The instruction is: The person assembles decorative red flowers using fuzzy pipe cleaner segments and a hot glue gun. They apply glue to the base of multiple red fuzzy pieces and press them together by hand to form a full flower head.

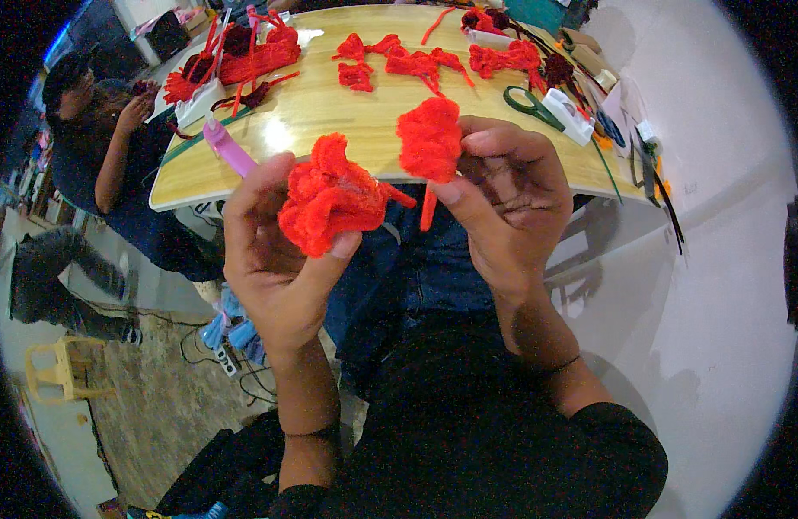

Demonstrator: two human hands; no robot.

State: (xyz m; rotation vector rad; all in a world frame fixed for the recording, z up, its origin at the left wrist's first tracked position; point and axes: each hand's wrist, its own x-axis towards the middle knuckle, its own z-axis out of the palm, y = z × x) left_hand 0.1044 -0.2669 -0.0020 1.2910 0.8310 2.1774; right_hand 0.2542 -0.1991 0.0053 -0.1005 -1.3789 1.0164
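Observation:
My left hand (276,240) holds a rounded cluster of red pipe-cleaner petals (331,201) between thumb and fingers, with a shiny clear patch on its right side. In my right hand (509,188) a smaller red pipe-cleaner piece (429,139) is pinched between thumb and fingertips, and a short red stem hangs below it. The two pieces are apart, over the table's near edge. Farther back on the wooden table (327,117) lie several looped red pipe-cleaner pieces (412,63).
A pink glue gun (227,149) rests at the table's left. Green-handled scissors (532,107) and a white tape dispenser (567,115) lie at the right, by dark stems. Red bundles (263,60) fill the back left. A person (114,143) sits at the left.

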